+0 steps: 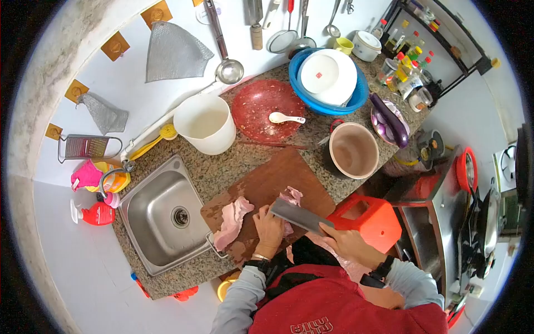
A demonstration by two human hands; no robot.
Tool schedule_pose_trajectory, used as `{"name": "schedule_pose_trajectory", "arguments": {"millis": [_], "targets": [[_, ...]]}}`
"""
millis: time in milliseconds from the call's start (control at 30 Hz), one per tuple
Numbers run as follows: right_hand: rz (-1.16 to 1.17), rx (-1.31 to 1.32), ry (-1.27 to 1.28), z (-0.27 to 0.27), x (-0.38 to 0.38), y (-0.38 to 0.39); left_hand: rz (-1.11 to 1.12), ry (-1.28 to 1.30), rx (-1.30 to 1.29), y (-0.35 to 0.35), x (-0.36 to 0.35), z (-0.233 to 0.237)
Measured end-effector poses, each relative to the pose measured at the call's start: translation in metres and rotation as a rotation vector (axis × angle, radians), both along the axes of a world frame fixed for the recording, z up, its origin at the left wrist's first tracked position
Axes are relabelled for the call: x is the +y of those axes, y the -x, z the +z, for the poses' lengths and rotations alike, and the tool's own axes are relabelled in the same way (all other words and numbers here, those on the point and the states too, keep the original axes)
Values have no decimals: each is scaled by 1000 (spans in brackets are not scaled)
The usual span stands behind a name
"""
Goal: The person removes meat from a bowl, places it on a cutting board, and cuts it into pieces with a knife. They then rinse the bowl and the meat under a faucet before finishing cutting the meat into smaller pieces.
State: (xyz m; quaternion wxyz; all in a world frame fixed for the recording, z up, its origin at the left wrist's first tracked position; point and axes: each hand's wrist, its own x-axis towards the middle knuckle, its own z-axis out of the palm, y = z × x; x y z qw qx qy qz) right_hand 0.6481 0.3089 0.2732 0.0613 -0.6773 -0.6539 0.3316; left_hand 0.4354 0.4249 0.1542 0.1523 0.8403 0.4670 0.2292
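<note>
Head view: right hand (349, 245), fingers wrapped round the handle of a cleaver (300, 216); blade aslant over the cutting board (297, 172), handle end toward the right, probably so the arm can drive it from its own side; left hand (269, 229), fingers bent and drawn together beside the blade's far end, perhaps to keep the fingertips tucked away; whether it pinches or presses meat cannot be told; small meat piece (292, 195), on the board just beyond the blade, with a little pink showing on the near side; large meat piece (233, 222), near the board's left corner, just beside the left hand, likely kept out of the blade's path; cutting board, wooden, set askew at the front edge of the bench (233, 170), presumably for reach; sink (161, 209), at the bench's left end; brown pot (354, 153), by the front edge, right of the board; red tray (250, 114), toward the back edge, bearing a white spoon (285, 118); white bucket (204, 125), left of that tray; blue basin (297, 92), at the back edge, holding white bowls (328, 75), seemingly nested to save room; eggplant (389, 119), on a plate near the right end; bottles (405, 72), grouped in the back right corner
</note>
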Motion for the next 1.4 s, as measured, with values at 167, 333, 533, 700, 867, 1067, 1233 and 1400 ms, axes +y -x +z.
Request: {"name": "schedule_pose_trajectory", "arguments": {"millis": [167, 333, 533, 700, 867, 1067, 1233, 1400], "targets": [[50, -34, -52, -2, 15, 7, 1, 12, 4, 2, 1, -3], [142, -85, -162, -33, 78, 44, -26, 26, 106, 4, -2, -5], [307, -15, -518, -66, 111, 69, 105, -111, 131, -2, -6, 0], [119, 139, -118, -14, 85, 22, 22, 35, -2, -1, -2, 11], [-171, 145, 51, -3, 59, 6, 45, -5, -3, -3, 0, 10], [-63, 72, 22, 7, 17, 12, 10, 3, 6, 2, -3, 3], [-36, 21, 8, -4, -5, 7, -4, -26, 4, 1, -1, 5], [-23, -22, -23, -9, -18, 2, 19, 26, -48, -2, 0, 9]]}}
